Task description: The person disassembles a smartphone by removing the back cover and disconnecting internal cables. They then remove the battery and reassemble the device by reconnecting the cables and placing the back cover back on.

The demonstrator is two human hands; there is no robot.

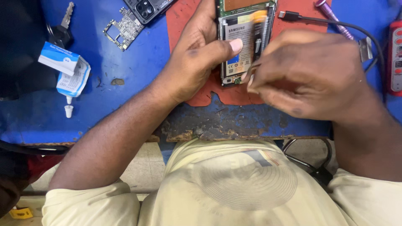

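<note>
Two hands are working on an opened phone (245, 39) lying back-off on a red mat (184, 25), battery already exposed. Left of the phone, a glue tube (69, 75), key (67, 16) and bare circuit board (123, 27) are lying. Left hand (197, 58) is bracing the phone, thumb pressing the battery. Right hand (310, 75) is pinching something small at the phone's lower edge, fingers hiding it. A cable (335, 25) is trailing right.

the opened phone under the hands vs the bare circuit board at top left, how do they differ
The opened phone lies on the red mat, pinned by the left hand with its thumb on the battery; the bare circuit board lies untouched on the blue table. The phone keeps its frame and battery, while the board is a loose, smaller, cut-out piece. The right hand works at the phone's lower edge. Both show exposed electronics.
</note>
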